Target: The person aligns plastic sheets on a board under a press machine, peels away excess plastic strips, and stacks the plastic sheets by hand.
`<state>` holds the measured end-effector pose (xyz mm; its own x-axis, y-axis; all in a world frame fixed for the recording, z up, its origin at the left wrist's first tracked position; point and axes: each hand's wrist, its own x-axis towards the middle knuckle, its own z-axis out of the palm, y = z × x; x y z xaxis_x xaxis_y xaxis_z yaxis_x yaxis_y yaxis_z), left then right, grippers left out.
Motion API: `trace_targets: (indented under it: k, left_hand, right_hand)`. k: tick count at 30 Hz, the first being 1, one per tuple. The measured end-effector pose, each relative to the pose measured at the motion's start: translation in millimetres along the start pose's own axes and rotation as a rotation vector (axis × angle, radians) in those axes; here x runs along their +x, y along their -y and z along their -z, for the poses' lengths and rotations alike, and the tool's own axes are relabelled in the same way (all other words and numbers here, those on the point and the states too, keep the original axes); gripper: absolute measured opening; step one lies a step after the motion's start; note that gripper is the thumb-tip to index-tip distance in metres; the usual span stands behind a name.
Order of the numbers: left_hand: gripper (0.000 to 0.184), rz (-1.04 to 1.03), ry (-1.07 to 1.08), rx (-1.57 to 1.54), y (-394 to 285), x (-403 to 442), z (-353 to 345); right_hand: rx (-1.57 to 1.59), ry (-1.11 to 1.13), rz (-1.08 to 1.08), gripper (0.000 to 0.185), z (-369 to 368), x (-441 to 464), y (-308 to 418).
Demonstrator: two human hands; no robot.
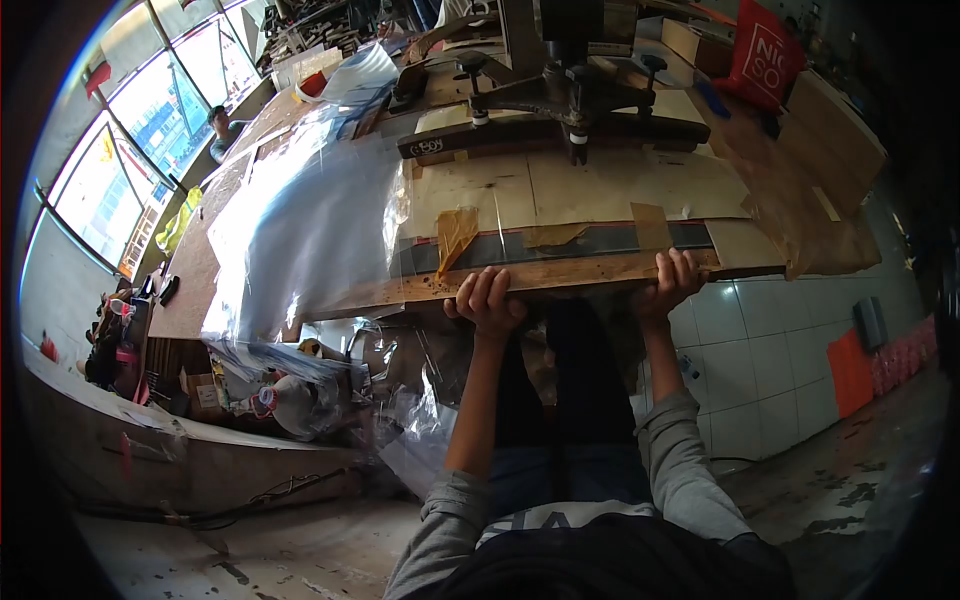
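Observation:
My left hand [487, 303] grips the front wooden edge [580, 272] of the workbench, fingers curled over the top. Farther right, my right hand [672, 285] holds the same edge in the same way. Just behind the edge lies a dark strip [600, 238] with pieces of brown tape [457, 238] across it. Beyond it is a pale plywood board [570, 185]. A dark curved bar [555, 138] rests over the board, beneath a black machine head with knobs [570, 95]. Neither hand touches the machine.
Clear plastic sheets [310, 220] cover the bench's left part. A red bag [762, 60] and brown paper [790, 190] lie at the right. A large plastic bottle [290, 402] stands below left. Another person [222, 130] is by the windows, far left.

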<state>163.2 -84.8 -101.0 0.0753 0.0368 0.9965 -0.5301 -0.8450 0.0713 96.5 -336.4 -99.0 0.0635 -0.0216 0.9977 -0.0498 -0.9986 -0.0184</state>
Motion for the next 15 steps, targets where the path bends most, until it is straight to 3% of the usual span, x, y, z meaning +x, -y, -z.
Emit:
trace_targets:
  k: [15]
  left_hand:
    - [0.039,0.047,0.042,-0.029,-5,2,7]
  right_hand:
    - [0.021,0.109,-0.028,0.044,18,12,11]
